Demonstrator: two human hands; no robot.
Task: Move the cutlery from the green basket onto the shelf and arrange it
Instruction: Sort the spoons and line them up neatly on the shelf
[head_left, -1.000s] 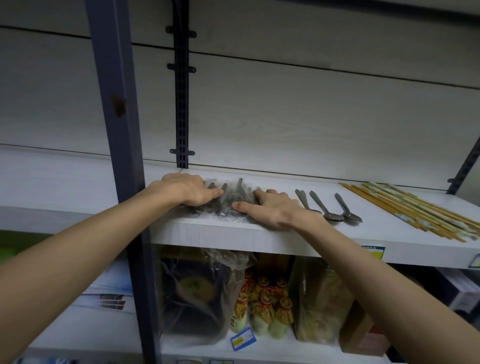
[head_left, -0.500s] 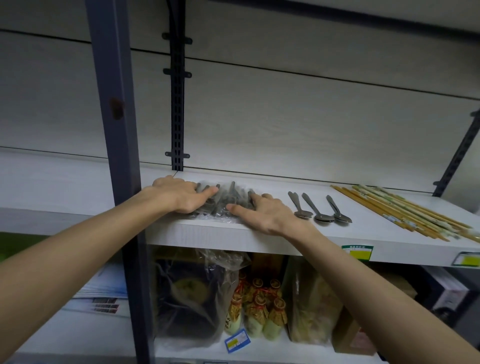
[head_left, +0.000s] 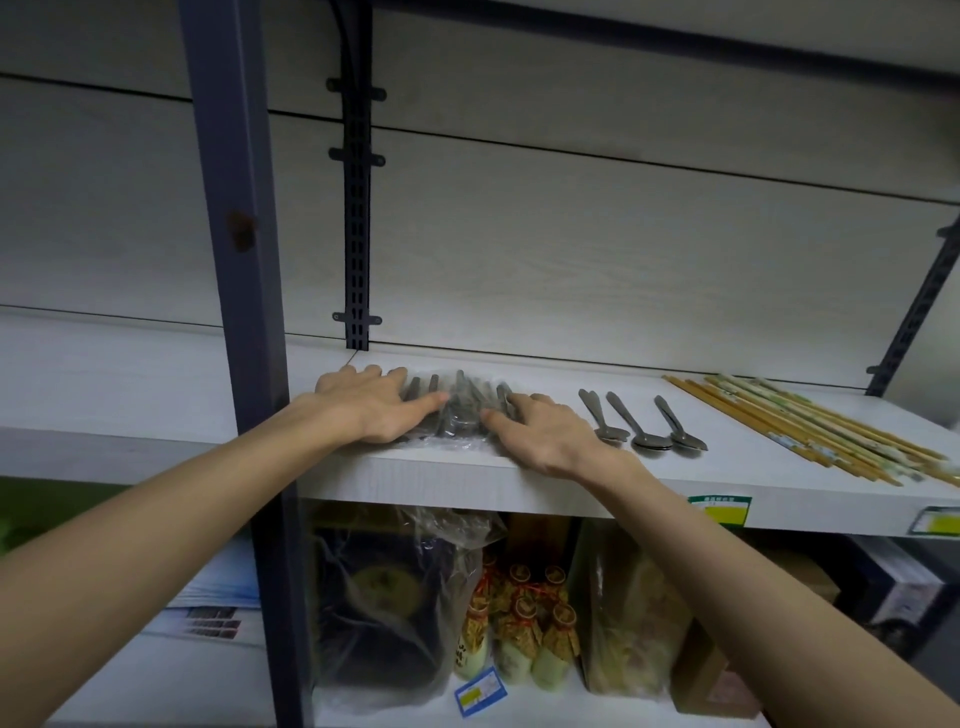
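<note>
A clear plastic pack of metal cutlery lies on the white shelf, handles pointing to the back wall. My left hand rests flat against the pack's left side, fingers stretched out and the thumb touching the wrap. On the pack's right side lies my right hand, also flat, its fingertips on the wrap. Neither hand closes around it. Three loose spoons sit in a row just right of my right hand. A spread of wooden chopsticks lies farther right. The green basket cannot be made out.
A dark blue upright post stands just left of my left hand. A slotted black bracket runs up the back wall. On the lower shelf stand a dark bagged item, small bottles and boxes. Something green shows at the left edge.
My left hand has flattened and its fingers now reach farther back along the pack. The right hand stays against the pack's right side. The view has shifted slightly.
</note>
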